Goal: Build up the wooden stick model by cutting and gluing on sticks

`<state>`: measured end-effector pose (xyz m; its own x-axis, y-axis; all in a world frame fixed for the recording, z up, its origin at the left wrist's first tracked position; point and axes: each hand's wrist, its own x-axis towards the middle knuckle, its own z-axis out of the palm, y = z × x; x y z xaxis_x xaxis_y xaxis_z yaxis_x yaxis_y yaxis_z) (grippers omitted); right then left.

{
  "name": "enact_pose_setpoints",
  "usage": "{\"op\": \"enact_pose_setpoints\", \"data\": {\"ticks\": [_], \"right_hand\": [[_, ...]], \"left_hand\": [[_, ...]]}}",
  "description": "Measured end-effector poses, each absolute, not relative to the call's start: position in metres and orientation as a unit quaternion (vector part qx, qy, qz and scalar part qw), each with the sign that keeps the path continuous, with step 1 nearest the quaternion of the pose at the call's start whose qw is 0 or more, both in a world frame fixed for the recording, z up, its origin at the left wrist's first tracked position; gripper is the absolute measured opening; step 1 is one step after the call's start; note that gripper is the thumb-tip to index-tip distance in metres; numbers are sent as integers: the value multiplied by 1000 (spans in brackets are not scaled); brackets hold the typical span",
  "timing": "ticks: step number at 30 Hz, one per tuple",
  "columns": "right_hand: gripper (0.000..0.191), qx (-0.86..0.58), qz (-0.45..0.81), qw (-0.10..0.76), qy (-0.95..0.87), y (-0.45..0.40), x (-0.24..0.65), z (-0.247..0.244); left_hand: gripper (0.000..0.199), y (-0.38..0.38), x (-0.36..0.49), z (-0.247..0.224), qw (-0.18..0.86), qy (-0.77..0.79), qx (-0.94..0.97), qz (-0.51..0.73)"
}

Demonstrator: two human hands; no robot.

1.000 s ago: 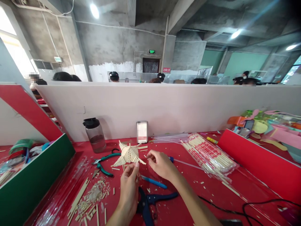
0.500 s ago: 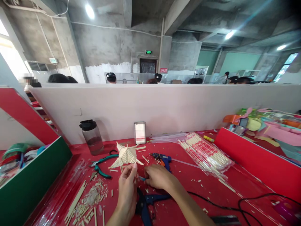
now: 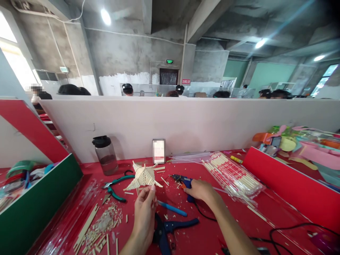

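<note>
My right hand (image 3: 203,192) is closed around the handle of a blue hot glue gun (image 3: 183,180), which lies on the red table with its nozzle to the left. My left hand (image 3: 145,207) is held in a pinch, fingertips together; anything between them is too small or hidden to name. Just beyond it sits a star-shaped piece built of pale wooden sticks (image 3: 144,176). A blue pen (image 3: 173,208) rests between my hands. Below the pen lies a dark blue handled cutting tool (image 3: 170,226), partly behind my left wrist.
Green-handled pliers (image 3: 115,194) and a pile of stick offcuts (image 3: 99,226) are on the left. A dark water bottle (image 3: 105,156) and a phone (image 3: 158,151) stand by the white partition (image 3: 132,127). Bundled sticks in plastic (image 3: 233,171) lie right; a black cable (image 3: 273,226) crosses the front right.
My right hand has moved right, from beside the left hand to the glue gun, and closed on its handle. The blue pen now lies uncovered. My left hand keeps its pinch.
</note>
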<state>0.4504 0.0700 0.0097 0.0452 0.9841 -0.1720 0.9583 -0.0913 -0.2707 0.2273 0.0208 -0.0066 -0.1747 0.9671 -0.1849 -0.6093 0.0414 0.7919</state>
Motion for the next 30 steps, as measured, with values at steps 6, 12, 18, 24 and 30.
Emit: {"op": "enact_pose_setpoints", "data": {"ticks": [6,12,18,24,30], "right_hand": [[26,-686,257,93,-674,77,460,12],[27,-603,379,289,-640,73,469,20],[36,-396,570,525,-492,55,456,33],[49,-324,630,572,-414,43,434,33],[42,-382,564,557,-475,31,421,43]], "left_hand": [[40,20,225,-10,612,387,232,649],[39,20,222,-19,604,397,244,646],[40,17,212,-14,604,397,253,643],[35,13,194,-5,641,407,282,587],[33,5,173,6,651,429,335,529]]}}
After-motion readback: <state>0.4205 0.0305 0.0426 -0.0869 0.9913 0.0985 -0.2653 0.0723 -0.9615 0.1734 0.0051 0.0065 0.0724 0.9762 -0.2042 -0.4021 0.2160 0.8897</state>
